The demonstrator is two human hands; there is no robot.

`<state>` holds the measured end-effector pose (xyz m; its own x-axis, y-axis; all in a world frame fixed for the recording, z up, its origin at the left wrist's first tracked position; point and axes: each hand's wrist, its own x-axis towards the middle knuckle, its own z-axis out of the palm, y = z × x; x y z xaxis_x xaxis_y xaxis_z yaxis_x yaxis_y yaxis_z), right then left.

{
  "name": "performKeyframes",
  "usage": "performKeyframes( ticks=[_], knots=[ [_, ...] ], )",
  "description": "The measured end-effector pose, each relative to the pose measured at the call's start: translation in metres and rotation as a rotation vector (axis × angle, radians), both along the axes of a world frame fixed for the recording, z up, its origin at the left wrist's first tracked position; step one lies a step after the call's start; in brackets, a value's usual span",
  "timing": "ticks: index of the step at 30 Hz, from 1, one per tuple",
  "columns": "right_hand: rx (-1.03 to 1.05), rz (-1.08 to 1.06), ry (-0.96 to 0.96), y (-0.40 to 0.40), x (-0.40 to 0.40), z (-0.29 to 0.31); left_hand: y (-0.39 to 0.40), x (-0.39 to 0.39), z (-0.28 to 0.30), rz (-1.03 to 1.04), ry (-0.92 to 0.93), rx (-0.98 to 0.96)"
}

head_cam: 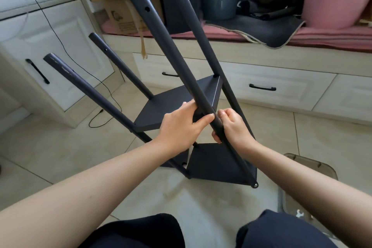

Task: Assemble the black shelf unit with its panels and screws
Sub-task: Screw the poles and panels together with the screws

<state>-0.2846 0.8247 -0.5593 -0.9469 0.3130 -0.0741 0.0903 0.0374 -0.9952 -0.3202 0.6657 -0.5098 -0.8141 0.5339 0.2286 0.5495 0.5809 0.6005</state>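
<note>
Head view looks down on the black shelf unit (181,106), tilted on the tiled floor (60,157) before white drawers (261,86), two panels already joined to its four poles. Both hands clamp the nearest pole (161,38): left hand (181,125) curled round it, right hand (233,127) gripping just below.

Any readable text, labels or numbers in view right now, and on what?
Cardboard box: a printed picture and lines of small print, too blurred to read.
Black shelf unit: no lettering visible on its poles or panels.
Nothing else in view carries legible text.
</note>
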Motion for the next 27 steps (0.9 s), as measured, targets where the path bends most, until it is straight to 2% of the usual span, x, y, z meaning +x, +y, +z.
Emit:
performKeyframes(
  ticks=[9,16,21,27],
  knots=[
    [0.059,0.077,-0.04,-0.04,-0.026,0.01,-0.049,-0.008,-0.009,0.167,-0.012,0.13],
    [0.102,0.094,-0.042,-0.074,-0.043,0.01,-0.087,-0.014,-0.022,0.237,-0.143,0.242],
    [0.27,0.09,0.014,-0.084,-0.041,0.003,-0.098,-0.002,-0.036,0.256,-0.281,0.488],
    [0.545,0.132,0.022,-0.09,-0.038,-0.005,-0.103,0.016,-0.052,0.33,-0.397,0.636]
  ],
)
